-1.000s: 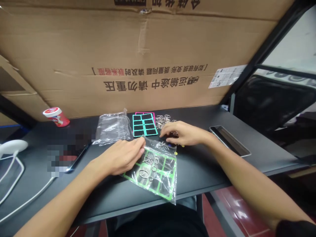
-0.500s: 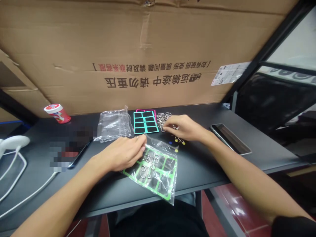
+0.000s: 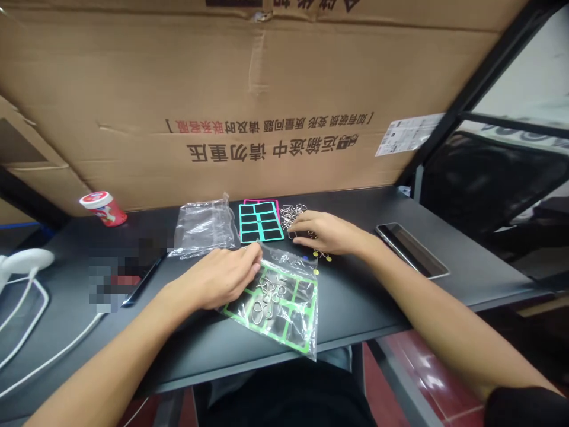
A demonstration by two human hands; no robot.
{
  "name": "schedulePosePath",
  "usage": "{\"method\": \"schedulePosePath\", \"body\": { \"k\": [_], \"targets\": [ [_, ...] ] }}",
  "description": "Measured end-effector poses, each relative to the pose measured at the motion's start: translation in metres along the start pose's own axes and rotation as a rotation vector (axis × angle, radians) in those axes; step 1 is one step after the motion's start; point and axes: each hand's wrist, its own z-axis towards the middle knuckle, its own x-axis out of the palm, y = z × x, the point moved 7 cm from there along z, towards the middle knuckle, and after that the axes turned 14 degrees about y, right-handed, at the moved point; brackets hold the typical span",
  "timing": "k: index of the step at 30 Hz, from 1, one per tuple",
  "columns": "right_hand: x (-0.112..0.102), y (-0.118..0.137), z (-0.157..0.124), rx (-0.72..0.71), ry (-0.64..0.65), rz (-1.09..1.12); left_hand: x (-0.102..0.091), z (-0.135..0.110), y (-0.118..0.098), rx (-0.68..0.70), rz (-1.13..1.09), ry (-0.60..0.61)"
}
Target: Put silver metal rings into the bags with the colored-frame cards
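Observation:
My left hand [image 3: 229,276] is closed on the upper left edge of a clear plastic bag [image 3: 284,256]. Inside the bag lies a black card with a green grid [image 3: 296,350], with several silver metal rings [image 3: 258,311] on top of it. My right hand [image 3: 326,232] hovers at a pile of silver wire rings or hooks [image 3: 291,214], thumb and fingers apart; its palm hides part of the pile. Small yellow discs [image 3: 329,258] and a blue one lie just below that hand. Left of the pile, a black card with a turquoise grid [image 3: 259,221] overlaps a pink-edged one [image 3: 273,203].
Another clear bag [image 3: 204,228] lies flat at the back left. Beyond it stands a red tub with a white lid [image 3: 104,209]. A phone [image 3: 411,249] rests on the right, and white cables [image 3: 62,350] run along the left. A cardboard sheet [image 3: 133,71] walls off the back.
My right hand's fingers have spread from a pinch over the wire pile. My left hand keeps its hold on the bag, and the bag's lower corner has shifted slightly.

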Motion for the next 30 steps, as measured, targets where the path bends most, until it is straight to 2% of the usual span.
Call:
{"method": "schedulePosePath", "body": {
  "k": [7, 13, 15, 19, 20, 21, 23, 25, 28, 30],
  "targets": [
    [0.016, 0.004, 0.012, 0.089, 0.062, -0.098, -0.001, 0.000, -0.001, 0.002, 0.011, -0.011],
    [0.012, -0.002, 0.009, 0.141, 0.058, -0.085, 0.000, 0.000, 0.000, -0.007, 0.014, -0.001],
    [0.006, -0.002, 0.006, 0.140, 0.009, -0.008, 0.000, 0.000, 0.000, -0.011, 0.018, -0.002],
    [-0.020, 0.005, -0.006, 0.126, -0.299, 0.231, 0.000, 0.001, 0.001, -0.004, 0.022, -0.008],
    [-0.024, 0.010, -0.007, 0.084, -0.330, 0.298, 0.001, 0.001, 0.001, -0.006, 0.022, -0.005],
    [-0.025, 0.017, -0.006, 0.017, -0.299, 0.365, 0.001, 0.001, 0.002, -0.008, 0.021, -0.002],
    [-0.022, 0.034, -0.004, -0.148, -0.119, 0.476, 0.001, 0.001, 0.002, -0.018, 0.016, 0.003],
    [-0.026, 0.037, -0.008, -0.214, -0.028, 0.513, 0.000, 0.001, 0.003, -0.025, 0.013, 0.004],
    [-0.042, 0.011, -0.022, -0.040, -0.112, 0.435, 0.000, 0.001, 0.003, -0.025, 0.008, 0.007],
    [-0.039, -0.006, -0.028, 0.095, 0.005, 0.383, 0.000, 0.002, 0.002, -0.023, 0.002, 0.011]
  ]
}}
